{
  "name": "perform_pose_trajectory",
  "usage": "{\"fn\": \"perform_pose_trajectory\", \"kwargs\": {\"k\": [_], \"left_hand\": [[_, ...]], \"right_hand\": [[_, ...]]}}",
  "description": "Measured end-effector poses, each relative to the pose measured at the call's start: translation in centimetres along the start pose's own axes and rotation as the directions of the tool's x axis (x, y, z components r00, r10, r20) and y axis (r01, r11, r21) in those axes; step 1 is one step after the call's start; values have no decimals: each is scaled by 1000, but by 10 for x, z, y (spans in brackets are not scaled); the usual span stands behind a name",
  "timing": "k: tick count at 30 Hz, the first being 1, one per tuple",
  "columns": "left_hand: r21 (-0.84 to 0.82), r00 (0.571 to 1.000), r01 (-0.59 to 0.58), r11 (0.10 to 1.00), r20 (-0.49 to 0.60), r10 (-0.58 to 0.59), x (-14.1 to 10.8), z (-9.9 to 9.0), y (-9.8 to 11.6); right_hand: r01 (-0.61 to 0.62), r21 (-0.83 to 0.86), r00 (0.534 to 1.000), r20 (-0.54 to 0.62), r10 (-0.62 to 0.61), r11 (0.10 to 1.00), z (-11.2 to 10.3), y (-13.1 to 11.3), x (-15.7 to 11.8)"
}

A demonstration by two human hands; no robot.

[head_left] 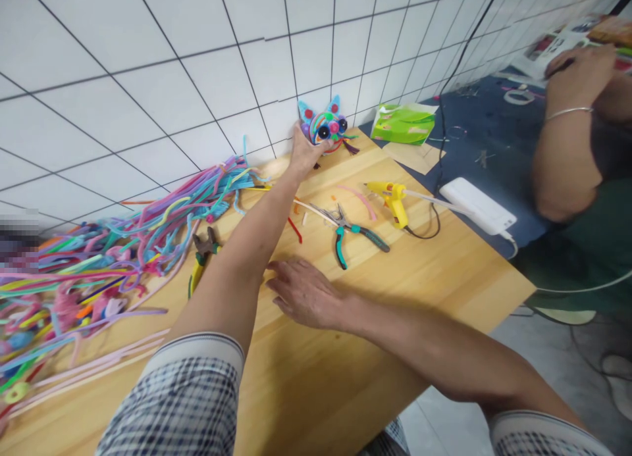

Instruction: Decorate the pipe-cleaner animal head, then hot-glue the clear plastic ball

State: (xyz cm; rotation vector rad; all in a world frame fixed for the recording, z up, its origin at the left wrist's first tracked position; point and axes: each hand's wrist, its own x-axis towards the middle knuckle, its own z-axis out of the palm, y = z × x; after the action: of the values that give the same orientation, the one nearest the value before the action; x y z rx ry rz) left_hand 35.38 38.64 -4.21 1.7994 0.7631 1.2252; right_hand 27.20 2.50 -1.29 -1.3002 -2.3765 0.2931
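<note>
At the back of the table, by the tiled wall, stands a colourful pipe-cleaner cat head (330, 122) with blue ears and black googly eyes. My left hand (307, 152) is reached out to it and grips its left side, the thumb in front and other fingers partly hidden. My right hand (307, 293) rests on the wood with fingers loosely apart and nothing in them. Beyond it lie teal-handled pliers (345, 231), opened out, and a yellow glue gun (392, 198). Yellow-handled cutters (201, 258) are partly covered by my left forearm.
A heap of pipe cleaners (168, 212) covers the table's left side. Rightward are a green tissue pack (403, 124), a white power bank (476, 204) with cables, and another person's arm (567, 147) over a dark blue table (486, 130). Scraps lie near the pliers.
</note>
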Motion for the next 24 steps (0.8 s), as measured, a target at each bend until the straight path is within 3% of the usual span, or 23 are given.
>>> {"fn": "perform_pose_trajectory", "kwargs": {"k": [14,18,24], "left_hand": [[-62,994,54,997,102,-48,-7,-14,5],[-19,982,144,989,127,-141,-15,-32,10],[76,970,243,967,6,-244,-35,-72,29]], "right_hand": [[24,4,998,-55,-24,1000,7,4,-1],[29,24,999,-47,-28,999,7,6,1],[57,-12,995,-78,-58,998,7,7,1]]}}
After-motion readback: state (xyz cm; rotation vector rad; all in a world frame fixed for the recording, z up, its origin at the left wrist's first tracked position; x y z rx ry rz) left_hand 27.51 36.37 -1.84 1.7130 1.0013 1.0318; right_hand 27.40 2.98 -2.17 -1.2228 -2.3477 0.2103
